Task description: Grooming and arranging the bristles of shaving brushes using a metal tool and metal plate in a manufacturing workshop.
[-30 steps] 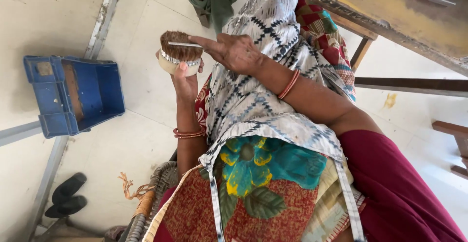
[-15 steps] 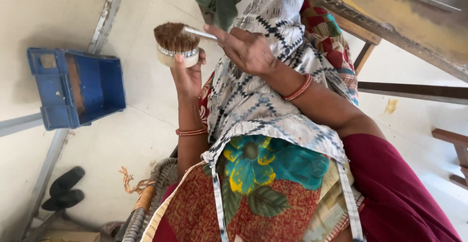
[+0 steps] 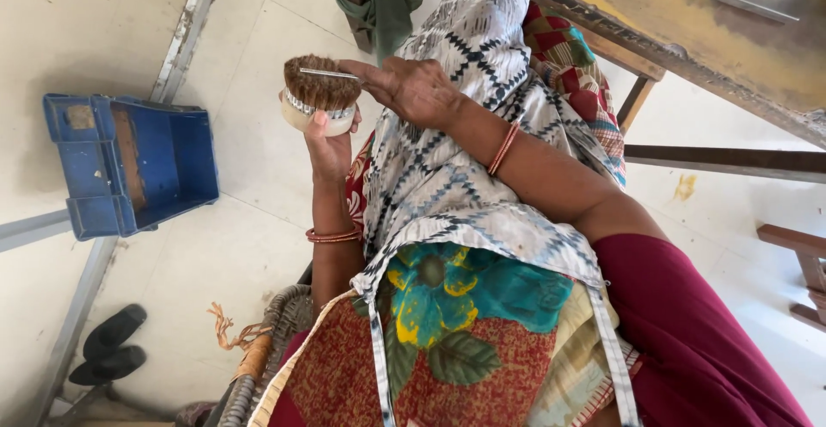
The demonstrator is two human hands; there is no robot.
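Upper centre: left hand [image 3: 329,139] grips brush [image 3: 320,93] upright; right hand [image 3: 413,89] pinches comb [image 3: 328,73]. Best: steady brush, short even strokes.

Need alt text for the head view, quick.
A person's left hand holds up a round brush with brown bristles while the right hand lays a thin metal comb across them. A blue plastic crate sits on the floor beside.
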